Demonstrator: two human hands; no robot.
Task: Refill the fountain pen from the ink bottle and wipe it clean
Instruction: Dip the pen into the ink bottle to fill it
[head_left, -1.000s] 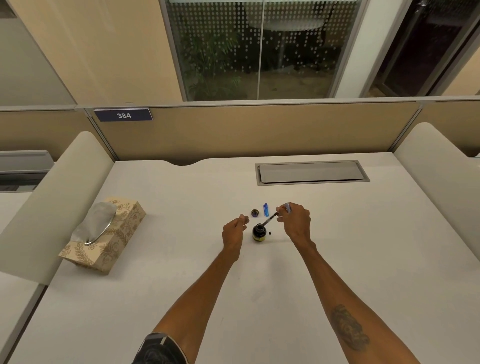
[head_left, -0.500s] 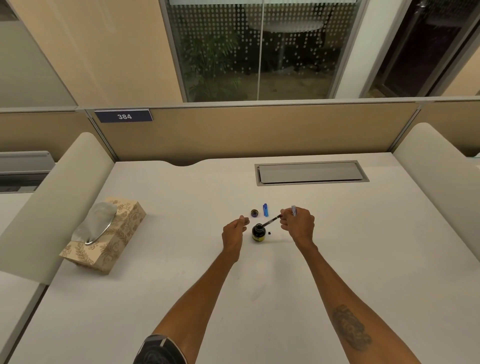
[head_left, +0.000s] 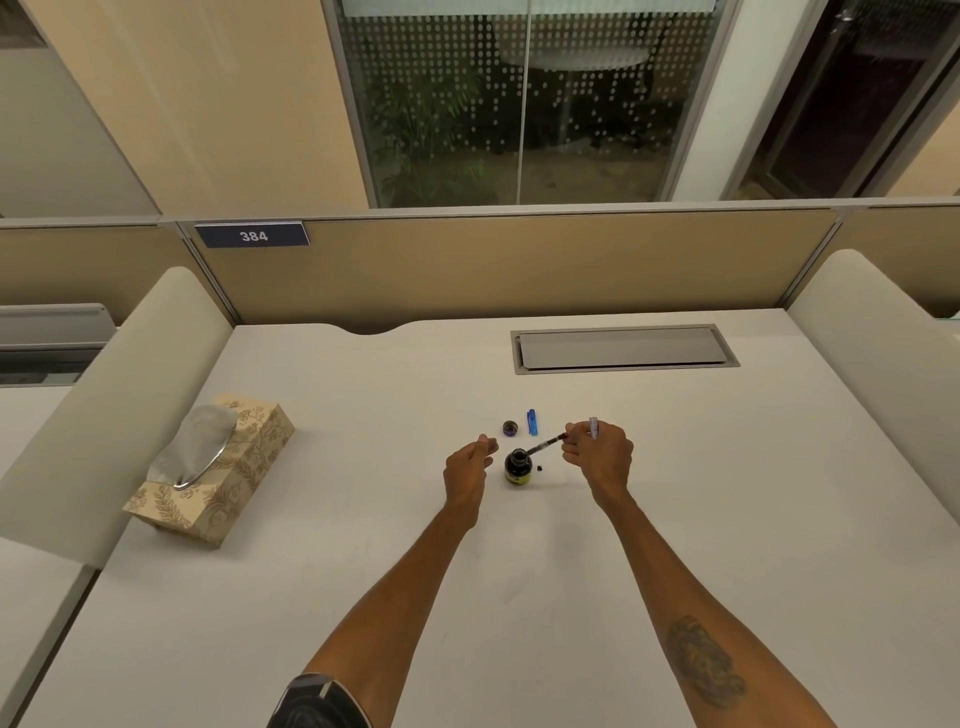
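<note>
Right hand (head_left: 597, 457) grip pinching fountain pen (head_left: 545, 444), nib dipped in open ink bottle (head_left: 518, 465); left hand (head_left: 467, 467) loosely curled, empty, beside bottle

White worktop (head_left: 519, 597), small open dark glass ink bottle (head_left: 518, 466) at its centre, right hand (head_left: 597, 457) pinching a slim black fountain pen section (head_left: 546, 444) slanted over the bottle mouth, loosely curled left hand (head_left: 470, 467) just beside the bottle, blue pen cap (head_left: 532, 422) and round bottle lid (head_left: 510, 428) behind, patterned beige tissue box (head_left: 213, 473) far left
</note>
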